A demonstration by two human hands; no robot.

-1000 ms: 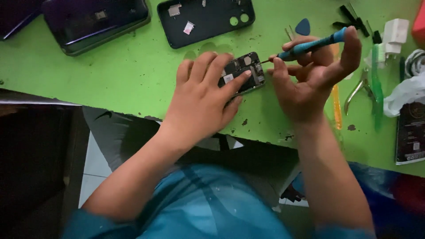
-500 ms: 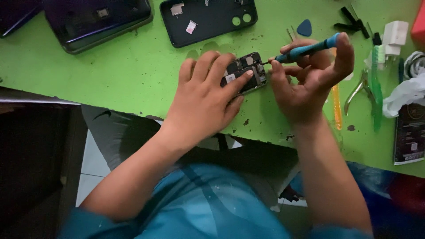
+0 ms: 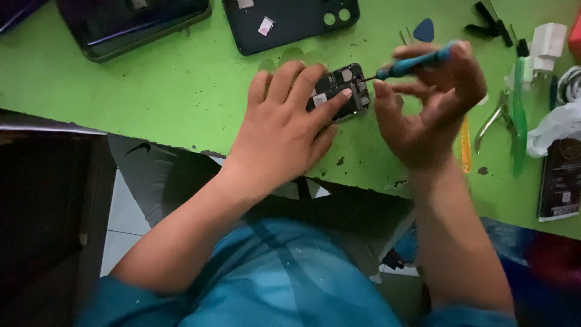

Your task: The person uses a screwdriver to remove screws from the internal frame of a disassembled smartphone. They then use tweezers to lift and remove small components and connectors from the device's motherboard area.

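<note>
An opened phone body point(image 3: 346, 86) with exposed circuit parts lies on the green table point(image 3: 181, 91). My left hand point(image 3: 284, 130) lies flat over most of it, fingers spread, pressing it down. In my right hand point(image 3: 433, 106) I grip a blue-handled screwdriver point(image 3: 414, 62), whose thin tip touches the upper right part of the phone body. Only the right end of the phone shows past my left fingers.
A dark phone back cover point(image 3: 290, 21) and a dark tablet-like device point(image 3: 136, 24) lie at the far edge. To the right are a blue pick point(image 3: 423, 30), black tweezers point(image 3: 491, 24), metal pliers point(image 3: 496, 118), a green tool point(image 3: 519, 115), an orange tool point(image 3: 465, 148), a white charger point(image 3: 548, 39) and a dark battery point(image 3: 560, 178).
Both hands have stayed on the phone. My right hand has shifted the screwdriver slightly, keeping its tip on the phone body.
</note>
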